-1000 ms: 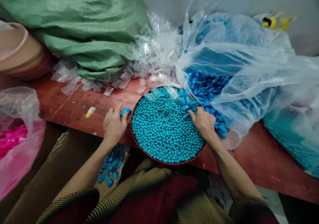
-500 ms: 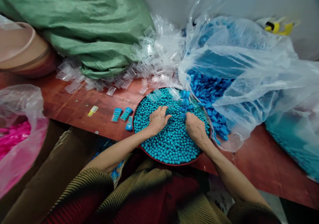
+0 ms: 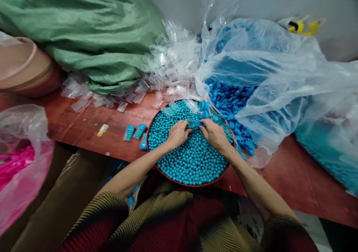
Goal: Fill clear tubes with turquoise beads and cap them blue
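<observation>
A round red-rimmed tray (image 3: 192,185) full of small turquoise balls (image 3: 190,166) sits in front of me. Over the balls, my left hand (image 3: 178,134) is closed around a clear plastic cup (image 3: 192,124) lying sideways, with turquoise showing inside it. My right hand (image 3: 214,134) pinches a blue cap (image 3: 198,123) against the cup's open end. Loose blue caps (image 3: 205,109) and clear cups (image 3: 171,109) rest on the balls at the tray's far side. Left of the tray are 3 capped cups (image 3: 129,132) filled with turquoise balls.
Behind the tray lies a heap of clear cups (image 3: 173,69) beside a green sack (image 3: 112,39). An open plastic bag (image 3: 268,69) spills blue caps (image 3: 229,99) at the right. Further off are a tan bucket (image 3: 25,65), a bag of pink pieces (image 3: 19,158) and a bag of turquoise balls (image 3: 324,151).
My right hand has moved left and up with the blue cap, bringing it to the cup in my left hand. The left hand keeps its hold; the view has shifted slightly.
</observation>
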The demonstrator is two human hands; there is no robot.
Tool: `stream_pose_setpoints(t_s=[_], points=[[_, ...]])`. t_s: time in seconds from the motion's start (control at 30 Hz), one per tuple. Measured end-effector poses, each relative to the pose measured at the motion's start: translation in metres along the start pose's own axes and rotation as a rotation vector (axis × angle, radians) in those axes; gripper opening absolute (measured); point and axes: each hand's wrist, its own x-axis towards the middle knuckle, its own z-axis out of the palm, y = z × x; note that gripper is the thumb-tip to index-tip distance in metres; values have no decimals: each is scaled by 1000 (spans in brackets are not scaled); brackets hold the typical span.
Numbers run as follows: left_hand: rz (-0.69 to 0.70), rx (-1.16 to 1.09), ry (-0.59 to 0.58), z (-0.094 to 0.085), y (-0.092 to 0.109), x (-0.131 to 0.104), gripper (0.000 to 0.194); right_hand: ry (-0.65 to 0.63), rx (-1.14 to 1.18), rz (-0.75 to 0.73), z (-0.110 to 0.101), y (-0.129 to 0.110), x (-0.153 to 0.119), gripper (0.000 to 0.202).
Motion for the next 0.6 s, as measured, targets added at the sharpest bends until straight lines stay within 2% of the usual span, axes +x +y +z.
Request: stream_pose_setpoints(t_s=[0.13,0.2,0.3,0.43,0.5,0.6], points=[[6,-100,-65,-7,-4,1,14,-154,-22,-110,0,-2,-3,25],[8,-161,-63,-10,-7,0,15,-183,-30,-103,-2,3,-9,26],[51,-297,-56,-13,-9,0,14,-94,113,-12,-1,8,-13,23],[93,-595,-117,-9,-7,-2,17,105,481,184,3,-7,-9,17],[39,-753,-176,-5,-5,-6,24,115,617,254,5,-17,-7,17],[-48,-902,-208,-1,-3,-13,37,70,701,293,6,-26,-7,20]])
